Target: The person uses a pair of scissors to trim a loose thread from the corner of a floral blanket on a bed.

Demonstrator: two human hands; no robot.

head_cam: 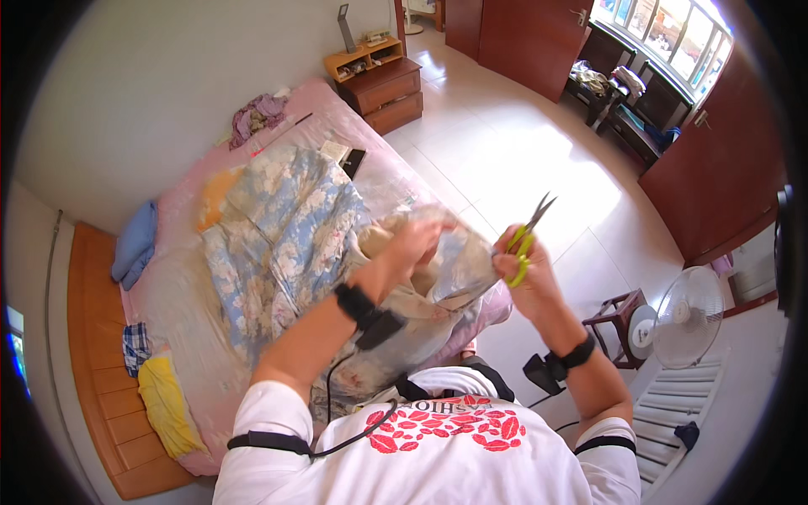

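Note:
My right hand [535, 274] grips scissors [519, 265] with yellow-green handles, their dark blades pointing up and away over the floor. The fingertips of that hand also meet the edge of a blue floral quilt cover [297, 208], which stretches up towards them from the bed. My left hand [407, 249] is blurred above the same cover, beside a bunched beige part [374, 241] of the bedding. Whether its fingers hold any cloth cannot be made out. The cover lies crumpled over a pink bed sheet [170, 278].
A wooden headboard [104, 372] closes the bed's left end. Past the far end stands a brown nightstand [385, 95] with a lamp [346, 28]. A standing fan [687, 315] and a dark wooden stool [615, 325] are at my right. A phone-like dark object [353, 163] lies on the bed.

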